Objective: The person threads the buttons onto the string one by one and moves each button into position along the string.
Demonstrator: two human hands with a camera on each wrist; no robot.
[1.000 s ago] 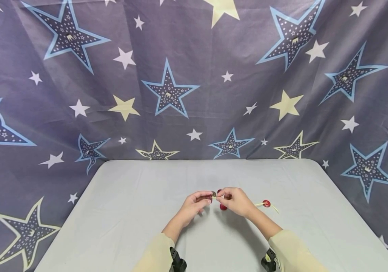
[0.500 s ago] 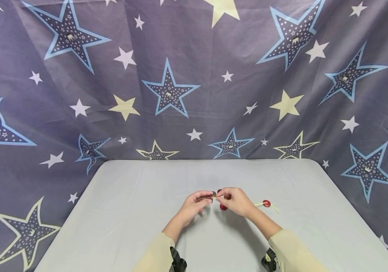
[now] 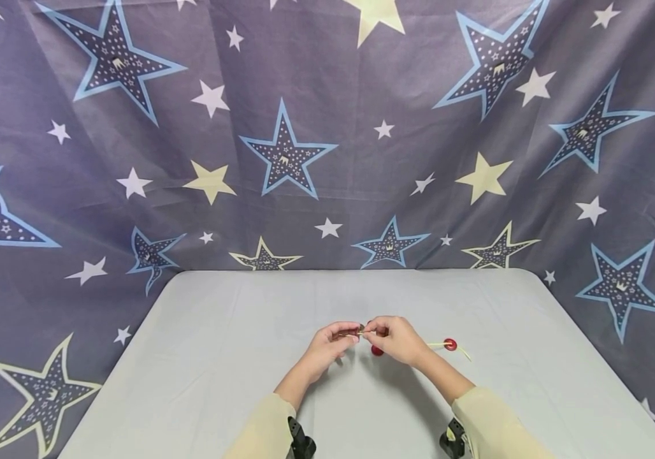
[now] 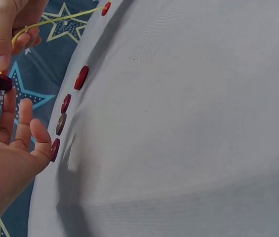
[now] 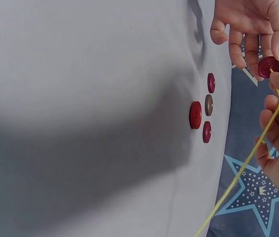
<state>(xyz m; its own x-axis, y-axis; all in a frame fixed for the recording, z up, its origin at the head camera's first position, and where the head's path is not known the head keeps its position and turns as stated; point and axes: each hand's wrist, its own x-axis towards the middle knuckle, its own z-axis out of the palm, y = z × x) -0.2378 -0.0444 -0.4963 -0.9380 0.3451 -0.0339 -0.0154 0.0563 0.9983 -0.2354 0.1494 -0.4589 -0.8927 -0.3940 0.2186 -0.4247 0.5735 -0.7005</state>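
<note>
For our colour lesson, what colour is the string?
The string is yellow, clearest in the right wrist view.

In the head view, the left forearm (image 3: 292,386) and right forearm (image 3: 446,376) rise from the bottom edge and lean inward. Right of lower centre, the left hand (image 3: 323,347) and right hand (image 3: 401,339) face each other, each in a pinch, their fingertips close together. At the left edge of the left wrist view, the left palm shows, its two outer fingers bent and apart from the pinch. At the right edge of the right wrist view, the right hand's outer fingers curl loosely.
</note>
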